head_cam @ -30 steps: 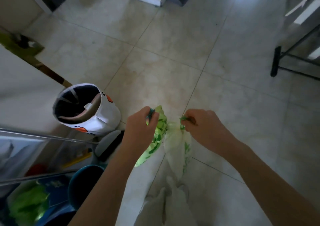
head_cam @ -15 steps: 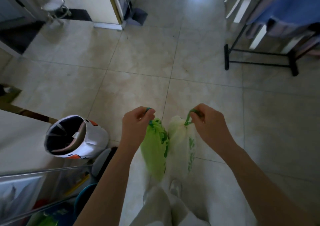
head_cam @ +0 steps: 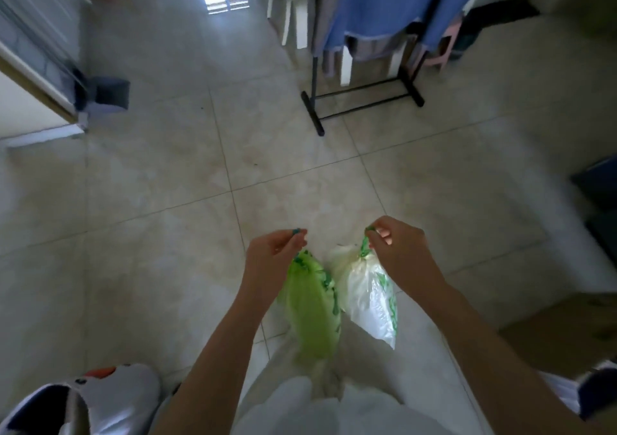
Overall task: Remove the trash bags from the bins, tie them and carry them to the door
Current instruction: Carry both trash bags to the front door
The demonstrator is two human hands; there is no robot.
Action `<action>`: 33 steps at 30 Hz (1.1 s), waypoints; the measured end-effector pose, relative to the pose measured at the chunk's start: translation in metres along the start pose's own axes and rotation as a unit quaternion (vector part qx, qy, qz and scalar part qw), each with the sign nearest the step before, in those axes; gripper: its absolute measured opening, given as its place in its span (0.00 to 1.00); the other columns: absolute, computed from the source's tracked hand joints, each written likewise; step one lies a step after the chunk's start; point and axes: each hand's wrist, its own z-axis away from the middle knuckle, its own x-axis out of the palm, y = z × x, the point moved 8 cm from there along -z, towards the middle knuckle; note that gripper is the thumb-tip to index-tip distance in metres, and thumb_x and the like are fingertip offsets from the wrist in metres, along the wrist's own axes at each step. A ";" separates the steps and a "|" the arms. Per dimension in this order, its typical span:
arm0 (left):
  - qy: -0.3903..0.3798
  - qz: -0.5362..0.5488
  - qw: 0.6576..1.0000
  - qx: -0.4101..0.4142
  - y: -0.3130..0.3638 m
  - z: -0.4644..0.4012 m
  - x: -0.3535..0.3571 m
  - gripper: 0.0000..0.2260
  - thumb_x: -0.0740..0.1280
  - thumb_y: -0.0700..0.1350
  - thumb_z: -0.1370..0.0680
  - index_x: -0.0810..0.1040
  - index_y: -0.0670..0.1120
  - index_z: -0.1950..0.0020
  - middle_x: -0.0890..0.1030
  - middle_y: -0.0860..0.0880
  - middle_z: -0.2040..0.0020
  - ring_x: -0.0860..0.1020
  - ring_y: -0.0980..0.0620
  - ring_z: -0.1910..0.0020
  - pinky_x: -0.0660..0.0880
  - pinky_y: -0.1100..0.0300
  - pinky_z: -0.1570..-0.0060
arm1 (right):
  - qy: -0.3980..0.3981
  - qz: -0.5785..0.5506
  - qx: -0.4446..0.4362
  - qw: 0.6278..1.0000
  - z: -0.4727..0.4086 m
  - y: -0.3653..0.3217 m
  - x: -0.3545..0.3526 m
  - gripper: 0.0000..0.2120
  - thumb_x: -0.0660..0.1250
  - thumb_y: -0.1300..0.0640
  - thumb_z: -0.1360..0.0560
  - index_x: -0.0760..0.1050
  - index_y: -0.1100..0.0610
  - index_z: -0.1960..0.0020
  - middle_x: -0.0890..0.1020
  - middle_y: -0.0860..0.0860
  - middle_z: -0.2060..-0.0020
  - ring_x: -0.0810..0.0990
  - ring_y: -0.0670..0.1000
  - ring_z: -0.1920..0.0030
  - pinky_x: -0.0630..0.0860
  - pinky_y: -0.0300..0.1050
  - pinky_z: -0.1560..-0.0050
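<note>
A green trash bag (head_cam: 312,307) hangs from my left hand (head_cam: 272,256), which pinches its dark green drawstring at the top. Beside it on the right hangs a white trash bag with green print (head_cam: 369,296), held by its drawstring in my right hand (head_cam: 395,246). Both bags dangle side by side above the tiled floor, in front of my legs. A white bin with orange marks (head_cam: 100,398) lies low at the bottom left with its dark mouth showing and no bag visible in it.
A black clothes rack (head_cam: 362,100) with blue cloth hanging on it stands ahead to the right. A door frame and a dark object (head_cam: 107,92) are at the left. A cardboard box (head_cam: 561,331) sits at the right, a dark item above it. Pale tile floor lies between.
The view has lifted and turned away from the bin, which slid to the bottom left corner. Both hands stay on the bag strings and have moved apart; the clothes rack came closer.
</note>
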 end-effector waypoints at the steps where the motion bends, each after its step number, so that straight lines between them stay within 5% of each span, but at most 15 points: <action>1: -0.019 -0.014 1.000 0.007 0.008 -0.012 0.011 0.04 0.71 0.43 0.25 0.86 0.48 0.55 0.85 0.52 0.65 0.83 0.55 0.62 0.81 0.51 0.52 | 0.019 0.006 0.019 1.000 -0.008 0.009 -0.009 0.04 0.66 0.57 0.26 0.78 0.53 0.59 0.81 0.47 0.65 0.81 0.48 0.61 0.71 0.34 0.57; 7: -0.156 -0.070 0.985 0.039 0.052 -0.083 0.089 0.05 0.70 0.51 0.29 0.84 0.60 0.63 0.86 0.51 0.63 0.85 0.51 0.60 0.80 0.47 0.50 | 0.114 0.019 0.108 0.987 -0.049 0.054 -0.067 0.04 0.67 0.61 0.26 0.80 0.60 0.58 0.82 0.51 0.64 0.78 0.49 0.64 0.62 0.32 0.62; 10: -0.182 -0.072 0.980 0.044 0.071 -0.119 0.128 0.04 0.70 0.51 0.29 0.85 0.54 0.58 0.86 0.50 0.63 0.85 0.52 0.58 0.80 0.49 0.48 | 0.142 0.020 0.133 0.981 -0.074 0.071 -0.098 0.05 0.67 0.60 0.26 0.79 0.60 0.58 0.76 0.46 0.70 0.72 0.42 0.69 0.65 0.25 0.63; 13: -0.215 -0.099 0.969 0.070 0.095 -0.155 0.174 0.06 0.70 0.45 0.26 0.85 0.48 0.52 0.85 0.53 0.62 0.84 0.55 0.58 0.79 0.57 0.50 | 0.163 0.029 0.139 0.976 -0.107 0.087 -0.127 0.05 0.67 0.61 0.26 0.79 0.61 0.59 0.75 0.47 0.70 0.73 0.49 0.68 0.65 0.28 0.63; 19: -0.194 -0.120 0.967 0.115 0.152 -0.233 0.258 0.07 0.68 0.40 0.24 0.85 0.47 0.50 0.84 0.56 0.63 0.81 0.66 0.63 0.74 0.74 0.60 | 0.200 0.007 0.135 0.971 -0.179 0.129 -0.202 0.04 0.67 0.62 0.26 0.80 0.60 0.58 0.78 0.50 0.68 0.74 0.50 0.66 0.63 0.35 0.65; 26: -0.179 -0.102 0.970 0.129 0.223 -0.303 0.358 0.08 0.68 0.35 0.25 0.84 0.42 0.49 0.85 0.47 0.60 0.81 0.67 0.64 0.73 0.77 0.60 | 0.198 -0.005 0.104 0.975 -0.262 0.169 -0.286 0.05 0.66 0.61 0.26 0.80 0.60 0.56 0.80 0.50 0.64 0.76 0.49 0.63 0.68 0.37 0.59; 33: -0.227 -0.109 0.955 0.159 0.280 -0.366 0.473 0.08 0.67 0.33 0.25 0.83 0.38 0.48 0.84 0.49 0.61 0.81 0.67 0.64 0.73 0.76 0.61 | 0.223 -0.003 0.141 0.965 -0.342 0.228 -0.360 0.05 0.65 0.60 0.25 0.80 0.58 0.57 0.77 0.46 0.65 0.74 0.46 0.64 0.63 0.34 0.63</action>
